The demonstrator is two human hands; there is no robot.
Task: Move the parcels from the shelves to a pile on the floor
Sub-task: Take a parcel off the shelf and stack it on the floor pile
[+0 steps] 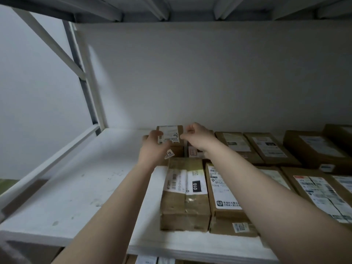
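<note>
A small brown parcel [172, 132] with a white label is raised a little above the other boxes at the back of the white shelf [76, 187]. My left hand [152, 147] grips its left side, fingers over the label and thumb beneath. My right hand [198, 136] is at its right edge, fingers curled and thumb against the side. Under and behind my hands lie further parcels, one with a tag reading 210 [169, 154]. In front lies a taped brown parcel [184, 195] marked 010, with a labelled box [224, 197] beside it.
Several more brown parcels [314, 147] fill the right half of the shelf in two rows. A white upright post and a diagonal brace [83, 77] stand at the left. Another shelf [171, 8] hangs overhead. Parcel tops [148, 260] show on the level below.
</note>
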